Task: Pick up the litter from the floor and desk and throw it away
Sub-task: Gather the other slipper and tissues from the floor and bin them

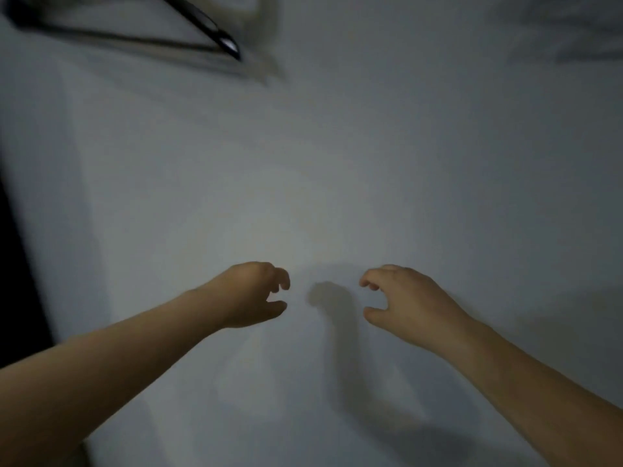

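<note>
1. Pale grey-white surface [337, 163] is filling nearly the whole view, dimly lit and blurred.
2. Left hand [251, 294] is reaching out over it with its fingers [281, 279] loosely curled above the thumb, a gap showing between them, and it is holding nothing.
3. Right hand [401, 298] is mirroring that pose, fingers bent like a claw over the thumb, with a gap between them, and it too is holding nothing.
4. Both hands are pointing toward each other, near but apart, with bare surface lying between them.
5. Whether the fingertips are touching the surface cannot be told.
6. Shadow [332, 298] is falling on the surface between the hands and trailing down toward the lower right.
7. Both forearms are coming in bare from the bottom corners.
8. Where the litter is lying cannot be told from this view.
9. Dark hanger [210, 28] is lying at the top left, well apart from the hands and smeared by blur.
10. Black strip [17, 264] is running down the left edge.
</note>
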Available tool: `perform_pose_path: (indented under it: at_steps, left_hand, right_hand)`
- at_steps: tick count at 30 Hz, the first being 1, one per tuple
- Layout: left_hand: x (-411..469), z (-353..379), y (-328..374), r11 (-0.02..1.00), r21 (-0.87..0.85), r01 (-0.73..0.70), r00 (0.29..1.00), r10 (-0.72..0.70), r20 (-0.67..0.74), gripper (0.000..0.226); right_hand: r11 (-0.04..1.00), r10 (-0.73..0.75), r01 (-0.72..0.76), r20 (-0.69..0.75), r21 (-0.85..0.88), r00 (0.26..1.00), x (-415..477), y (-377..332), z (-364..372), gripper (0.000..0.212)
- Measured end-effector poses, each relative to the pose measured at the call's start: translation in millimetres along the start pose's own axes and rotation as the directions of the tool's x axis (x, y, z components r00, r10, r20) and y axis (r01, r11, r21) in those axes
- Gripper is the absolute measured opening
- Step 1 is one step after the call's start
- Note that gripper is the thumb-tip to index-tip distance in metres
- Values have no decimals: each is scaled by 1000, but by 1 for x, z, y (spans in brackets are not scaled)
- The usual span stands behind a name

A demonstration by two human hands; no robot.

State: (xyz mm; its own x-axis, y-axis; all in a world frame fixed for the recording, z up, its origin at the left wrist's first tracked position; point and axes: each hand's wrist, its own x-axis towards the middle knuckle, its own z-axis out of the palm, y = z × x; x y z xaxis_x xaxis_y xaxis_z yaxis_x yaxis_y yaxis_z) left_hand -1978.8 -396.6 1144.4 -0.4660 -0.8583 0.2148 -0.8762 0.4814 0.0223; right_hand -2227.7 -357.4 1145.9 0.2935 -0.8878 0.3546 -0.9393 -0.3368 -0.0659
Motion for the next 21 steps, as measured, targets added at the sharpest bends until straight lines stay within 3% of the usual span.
perform_pose_path:
  at_steps: [4, 9, 21]
  left_hand:
    - [-61, -61, -58, 992, 56, 110, 985, -102, -137, 36]
    - [-166, -121, -122, 967, 85, 242, 914, -197, -355, 38]
    - [-406, -203, -238, 818, 198, 540, 795, -418, -439, 44]
  right_hand:
    - [986, -162, 165, -83, 22, 983, 42, -87, -29, 42]
    - [935, -311, 335, -183, 117, 932, 71, -206, -49, 40]
    - [729, -577, 639, -282, 244, 766, 88, -480, -44, 43]
